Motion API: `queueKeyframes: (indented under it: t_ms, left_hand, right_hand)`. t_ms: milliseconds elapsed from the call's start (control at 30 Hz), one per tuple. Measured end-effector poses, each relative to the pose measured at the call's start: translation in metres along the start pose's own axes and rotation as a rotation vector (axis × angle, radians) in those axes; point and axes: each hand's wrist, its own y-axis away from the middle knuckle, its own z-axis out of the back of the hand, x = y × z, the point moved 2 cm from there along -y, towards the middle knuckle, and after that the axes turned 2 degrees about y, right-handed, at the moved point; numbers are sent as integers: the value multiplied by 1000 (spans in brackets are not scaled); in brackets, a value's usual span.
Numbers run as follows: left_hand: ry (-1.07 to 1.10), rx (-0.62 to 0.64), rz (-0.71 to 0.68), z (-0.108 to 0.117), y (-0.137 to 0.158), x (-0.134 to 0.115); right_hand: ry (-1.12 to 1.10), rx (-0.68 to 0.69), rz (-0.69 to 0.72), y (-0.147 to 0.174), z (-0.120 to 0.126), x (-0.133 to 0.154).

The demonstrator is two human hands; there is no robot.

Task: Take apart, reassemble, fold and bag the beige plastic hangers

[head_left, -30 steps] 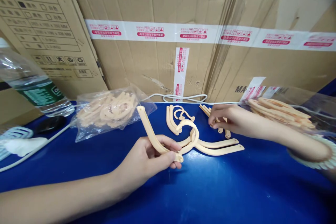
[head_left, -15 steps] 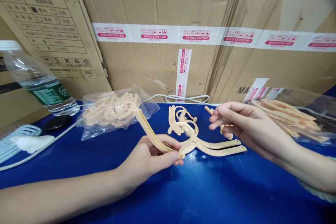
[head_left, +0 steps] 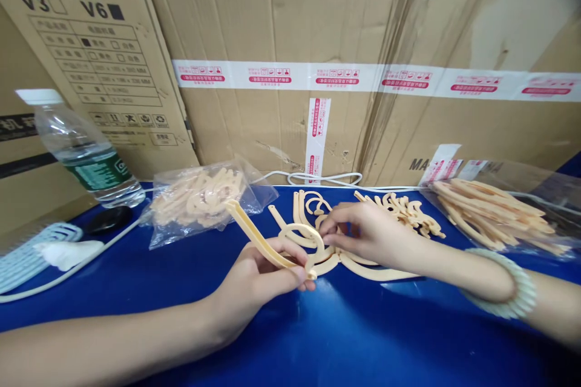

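My left hand (head_left: 261, 278) pinches a beige plastic folding-hanger piece (head_left: 252, 237) between thumb and fingers. Its straight grooved arm slants up to the left, and a curved hook part (head_left: 321, 248) meets it at my fingertips. My right hand (head_left: 370, 230) is over the loose parts just beyond, fingers bent together; what they hold, if anything, is hidden. Beneath the right hand and wrist lies another hanger (head_left: 376, 272) with long curved arms, partly covered. Behind the hands are upright-looking arm strips (head_left: 299, 208) and a loose curved hook (head_left: 320, 196).
Small beige parts (head_left: 402, 208) lie heaped beyond my right wrist. Plastic bags of parts flank the blue table (head_left: 345, 338): curved pieces (head_left: 200, 196) left, long arms (head_left: 494, 208) right. A water bottle (head_left: 95, 163), black object (head_left: 109, 219) and white cable (head_left: 324, 178) sit near cardboard boxes (head_left: 254, 133).
My right hand has moved left and down, from above the table's right side to the parts in the middle. The left hand still holds the hanger piece. The view has tilted slightly upward.
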Motion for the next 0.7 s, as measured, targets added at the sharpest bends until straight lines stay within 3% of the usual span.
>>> queueKeyframes:
  t_ms: [167, 300, 400, 500, 567, 633, 700]
  left_hand:
    - [9, -8, -36, 0, 0, 0]
    - [14, 8, -21, 2, 1, 1]
    - [7, 11, -15, 3, 1, 2]
    - [-10, 18, -4, 3, 0, 2]
    - [-30, 32, -4, 2, -2, 2]
    - [-55, 51, -4, 2, -3, 1]
    - [-74, 63, -11, 2, -5, 1]
  right_hand:
    - [365, 136, -16, -37, -16, 18]
    - [426, 217, -95, -49, -22, 24]
    - [366, 203, -104, -46, -8, 19]
    - [114, 102, -180, -30, 15, 11]
    - [-234, 48, -281, -12, 22, 7]
    - [-598, -19, -353, 9, 18, 8]
    - [-823, -85, -365, 28, 5, 12]
